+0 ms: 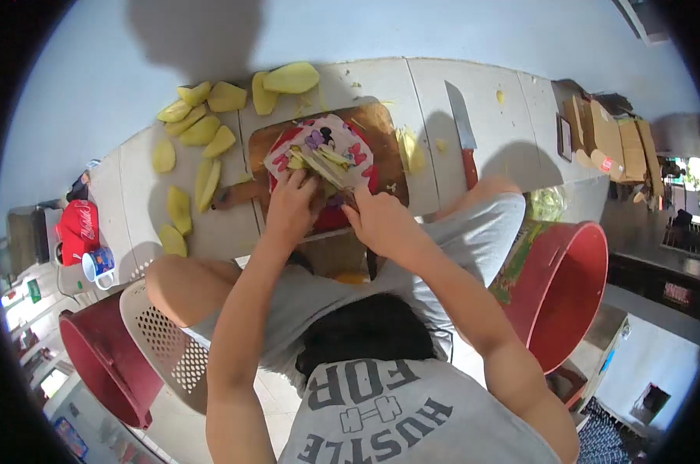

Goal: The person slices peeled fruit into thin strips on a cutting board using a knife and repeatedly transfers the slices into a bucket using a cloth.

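A wooden chopping board lies on the tiled counter with a pink and red cartoon-print cloth over it. Cut strips of pale yellow fruit, like peeled green mango, sit on the cloth. My left hand is closed over fruit at the left side, its fingertips beside the strips; what lies under the fingers is partly hidden. My right hand grips a knife, whose blade points up and left across the fruit, close to my left fingers.
Several peeled fruit pieces are spread left of and behind the board. A larger knife with a red-brown handle lies at right. Red tubs and a perforated basket stand beside my legs. A mug is at far left.
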`<state>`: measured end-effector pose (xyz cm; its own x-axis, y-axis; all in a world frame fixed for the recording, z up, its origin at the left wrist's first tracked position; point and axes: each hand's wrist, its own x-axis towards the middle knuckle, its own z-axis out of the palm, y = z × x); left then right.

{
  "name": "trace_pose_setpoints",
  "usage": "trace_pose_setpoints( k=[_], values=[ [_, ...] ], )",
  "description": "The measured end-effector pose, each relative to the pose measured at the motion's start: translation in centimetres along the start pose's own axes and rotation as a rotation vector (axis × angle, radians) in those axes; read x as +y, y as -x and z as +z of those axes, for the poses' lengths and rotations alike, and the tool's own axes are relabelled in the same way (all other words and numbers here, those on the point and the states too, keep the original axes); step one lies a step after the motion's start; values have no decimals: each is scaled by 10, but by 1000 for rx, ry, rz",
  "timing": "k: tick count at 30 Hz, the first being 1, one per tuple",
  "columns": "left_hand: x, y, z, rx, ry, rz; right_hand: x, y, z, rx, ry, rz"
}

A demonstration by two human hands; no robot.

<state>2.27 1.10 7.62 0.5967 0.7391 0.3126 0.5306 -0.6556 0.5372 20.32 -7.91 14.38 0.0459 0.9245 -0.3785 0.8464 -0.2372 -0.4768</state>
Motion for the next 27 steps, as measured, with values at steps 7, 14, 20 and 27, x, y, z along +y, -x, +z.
trace_pose_setpoints(
  k=[7, 14, 20, 27],
  values=[
    [2, -4, -4, 15, 42, -19, 8, -6, 4, 57, 2, -40],
    [-2, 9, 3, -4, 20, -32, 12, -8, 17, 78, -24, -80],
    [-3, -1, 2, 51, 48, -15, -15, 0, -15, 8, -17, -46],
    [-2, 6, 0, 16, 39, -10, -7, -2, 8, 30, 28, -5]
  ],
)
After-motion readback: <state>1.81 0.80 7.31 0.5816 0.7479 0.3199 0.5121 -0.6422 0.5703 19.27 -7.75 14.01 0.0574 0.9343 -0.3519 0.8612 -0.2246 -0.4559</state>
